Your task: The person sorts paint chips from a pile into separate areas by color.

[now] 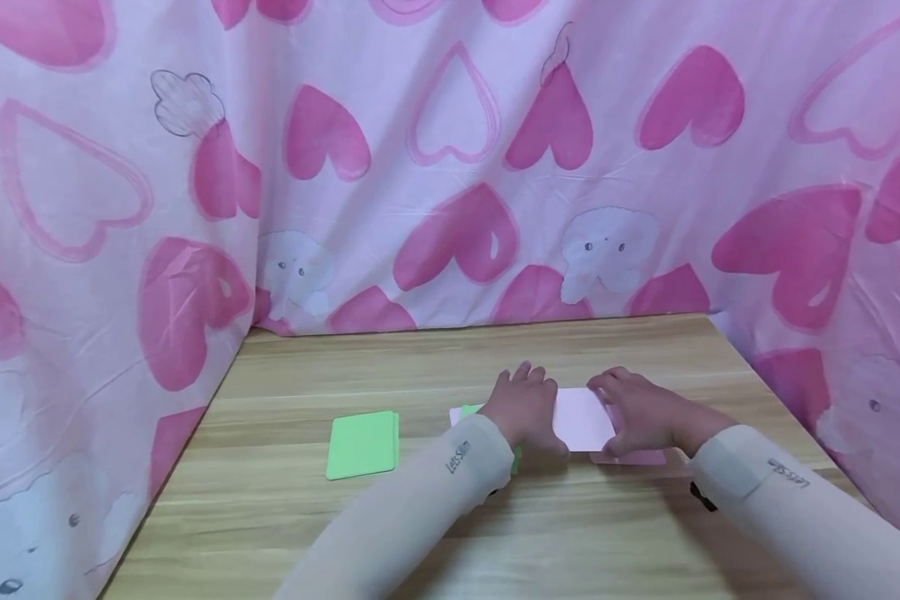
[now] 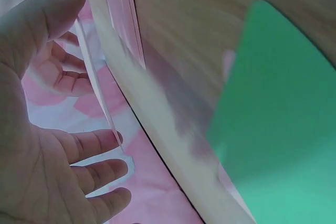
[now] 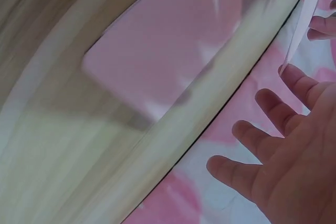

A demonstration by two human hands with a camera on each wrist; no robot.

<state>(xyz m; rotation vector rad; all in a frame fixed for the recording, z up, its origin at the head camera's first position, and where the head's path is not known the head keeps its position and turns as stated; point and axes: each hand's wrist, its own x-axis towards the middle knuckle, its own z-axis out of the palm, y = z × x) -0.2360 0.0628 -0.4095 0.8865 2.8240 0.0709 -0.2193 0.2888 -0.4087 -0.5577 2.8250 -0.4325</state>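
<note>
Between both hands, a pale pink card (image 1: 581,419) is held above the table, edge-on in the left wrist view. My left hand (image 1: 525,412) holds its left edge with thumb and forefinger, the other fingers spread. At the opposite edge, my right hand (image 1: 641,412) grips the card, its thumb hidden in the right wrist view. Below the right hand lies a pink card pile (image 3: 168,45), partly covered in the head view. A green card (image 2: 283,119) lies under the left forearm, with a pink edge showing beside it (image 1: 455,415).
A small stack of green cards (image 1: 362,445) lies farther left on the wood-grain table (image 1: 270,500). A pink heart-patterned cloth (image 1: 450,167) hangs behind the table and along both sides.
</note>
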